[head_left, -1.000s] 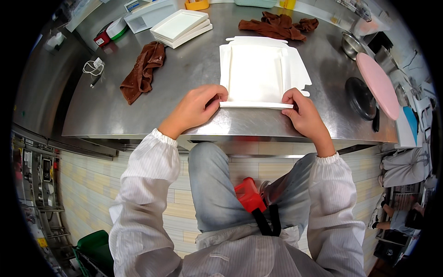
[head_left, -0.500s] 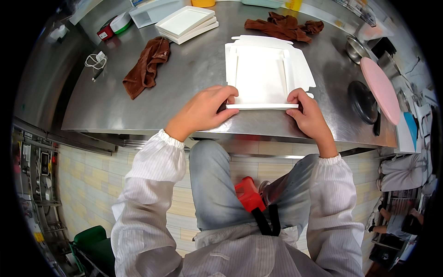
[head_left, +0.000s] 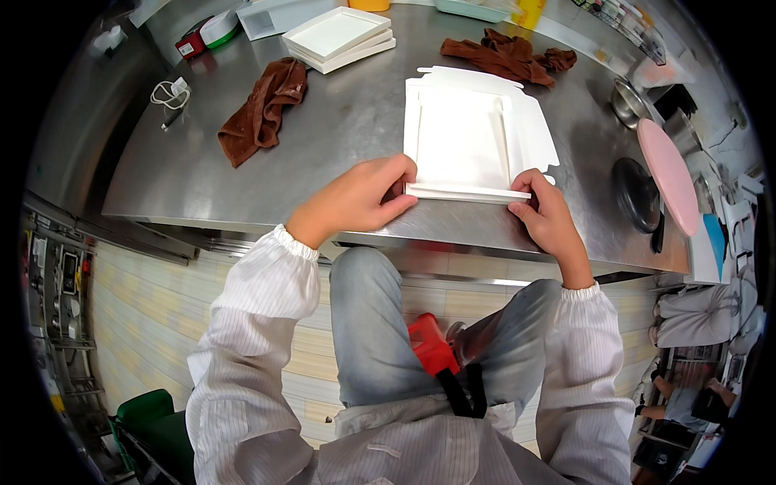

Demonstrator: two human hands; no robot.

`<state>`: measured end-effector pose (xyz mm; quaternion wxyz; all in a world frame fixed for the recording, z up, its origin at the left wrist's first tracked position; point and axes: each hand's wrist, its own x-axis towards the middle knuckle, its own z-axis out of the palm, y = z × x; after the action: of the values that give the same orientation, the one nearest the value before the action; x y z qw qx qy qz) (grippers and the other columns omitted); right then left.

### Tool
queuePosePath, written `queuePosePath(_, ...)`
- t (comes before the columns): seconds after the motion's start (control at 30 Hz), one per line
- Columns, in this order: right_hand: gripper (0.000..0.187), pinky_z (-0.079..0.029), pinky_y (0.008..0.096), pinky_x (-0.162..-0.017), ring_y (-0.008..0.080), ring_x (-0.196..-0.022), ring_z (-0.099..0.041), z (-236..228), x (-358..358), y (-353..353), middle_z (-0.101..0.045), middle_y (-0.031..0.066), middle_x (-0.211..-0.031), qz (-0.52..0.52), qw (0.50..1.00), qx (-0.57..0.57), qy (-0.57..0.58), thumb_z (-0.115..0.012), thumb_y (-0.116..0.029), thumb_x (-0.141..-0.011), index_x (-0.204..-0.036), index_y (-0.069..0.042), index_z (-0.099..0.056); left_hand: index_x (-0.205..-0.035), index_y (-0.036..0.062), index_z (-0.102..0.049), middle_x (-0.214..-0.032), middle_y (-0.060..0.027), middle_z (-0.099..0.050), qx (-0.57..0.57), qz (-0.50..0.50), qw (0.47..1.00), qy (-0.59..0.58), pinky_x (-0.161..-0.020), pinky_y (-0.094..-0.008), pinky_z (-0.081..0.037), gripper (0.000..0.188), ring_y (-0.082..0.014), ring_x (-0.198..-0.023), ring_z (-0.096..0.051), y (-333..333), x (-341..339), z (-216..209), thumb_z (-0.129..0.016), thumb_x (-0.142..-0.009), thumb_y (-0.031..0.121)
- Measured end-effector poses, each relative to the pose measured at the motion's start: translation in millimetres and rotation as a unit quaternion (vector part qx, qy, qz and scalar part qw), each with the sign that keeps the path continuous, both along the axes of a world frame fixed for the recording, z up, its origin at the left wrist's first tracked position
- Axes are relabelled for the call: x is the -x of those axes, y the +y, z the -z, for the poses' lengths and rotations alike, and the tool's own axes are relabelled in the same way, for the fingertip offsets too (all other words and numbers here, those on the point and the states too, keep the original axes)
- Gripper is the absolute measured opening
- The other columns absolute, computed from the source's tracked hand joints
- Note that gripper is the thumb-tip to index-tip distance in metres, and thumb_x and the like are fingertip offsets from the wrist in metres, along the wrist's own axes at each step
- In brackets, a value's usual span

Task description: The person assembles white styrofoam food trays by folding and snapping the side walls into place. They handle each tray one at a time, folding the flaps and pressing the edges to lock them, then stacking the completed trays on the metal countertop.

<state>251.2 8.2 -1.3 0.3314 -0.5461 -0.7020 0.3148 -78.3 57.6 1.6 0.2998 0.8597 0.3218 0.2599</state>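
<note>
A white cardboard box blank point(head_left: 461, 137), partly folded into a shallow tray, lies on the steel table near its front edge. Its near side stands folded up as a narrow wall, while flaps on the far and right sides lie spread out. My left hand point(head_left: 360, 196) pinches the near left corner between thumb and fingers. At the near right corner, my right hand point(head_left: 547, 214) grips the end of the same wall, thumb in front and fingers behind. Farther back on the left, several folded white trays point(head_left: 339, 36) sit in a stack.
A brown cloth point(head_left: 263, 113) lies left of the blank and another brown cloth point(head_left: 505, 56) behind it. A white cable point(head_left: 170, 94) rests at far left. On the right are a black lid point(head_left: 634, 194), a pink round board point(head_left: 668, 178) and a metal bowl point(head_left: 628, 103).
The view has tilted slightly, so the table's contents sit turned in the picture. Both hands stay on the near corners, and the folded wall looks rolled a little farther inward.
</note>
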Motion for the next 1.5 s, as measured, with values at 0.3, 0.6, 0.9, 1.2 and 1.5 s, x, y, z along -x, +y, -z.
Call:
queuePosePath(0.3,0.014,-0.047,0.0298,-0.067,0.0142,-0.070,-0.055,-1,1,-1,-0.060,0.0054,-0.081,-0.011,0.999,-0.037,-0.007,-0.065,-0.003,-0.094,-0.105,-0.003,-0.057,-0.111,0.0046,-0.048,-0.081,-0.0209,-0.063,0.039,-0.055,0.996,-0.064,-0.069,-0.0440,-0.047,0.024,-0.0405,-0.075,-0.061,-9,-16,2,-0.065,-0.094,0.006)
queuePosePath(0.6,0.012,-0.046,0.0362,-0.068,0.0274,-0.069,-0.057,-7,10,-4,-0.061,0.0130,-0.077,0.001,0.995,-0.073,-0.065,-0.059,-0.009,-0.098,-0.108,-0.003,-0.058,-0.104,0.0040,-0.054,-0.076,-0.0104,-0.059,0.009,-0.070,0.994,-0.085,-0.062,-0.0340,-0.043,0.011,-0.0218,-0.064,-0.053,-11,-28,9,-0.061,-0.097,0.010)
queuePosePath(0.9,0.018,-0.047,0.0368,-0.074,0.0265,-0.074,-0.058,-11,15,4,-0.060,0.0126,-0.082,0.015,0.999,-0.019,-0.026,-0.052,-0.011,-0.098,-0.115,-0.004,-0.053,-0.101,0.0037,-0.057,-0.073,-0.0024,-0.056,0.089,-0.108,0.989,-0.049,-0.058,-0.0291,-0.038,0.009,-0.0102,-0.063,-0.047,-5,-33,3,-0.062,-0.097,0.010)
queuePosePath(1.2,0.008,-0.050,0.0381,-0.072,0.0276,-0.079,-0.061,-2,15,-15,-0.061,0.0106,-0.101,0.018,0.992,-0.121,-0.024,-0.057,0.000,-0.092,-0.097,-0.002,-0.063,-0.093,0.0011,-0.063,-0.084,-0.0036,-0.063,-0.041,-0.091,0.993,-0.066,-0.062,-0.0282,-0.045,0.012,-0.0126,-0.067,-0.054,-15,-22,9,-0.071,-0.092,0.010)
queuePosePath(1.5,0.009,-0.047,0.0396,-0.079,0.0273,-0.084,-0.056,18,16,-20,-0.060,0.0073,-0.090,0.016,0.906,-0.356,-0.227,-0.073,-0.006,-0.082,-0.087,-0.006,-0.065,-0.086,0.0090,-0.068,-0.084,-0.0052,-0.062,-0.401,-0.120,0.908,0.039,-0.075,-0.0368,-0.046,0.015,-0.0271,-0.084,-0.058,-36,-36,17,-0.080,-0.081,0.017)
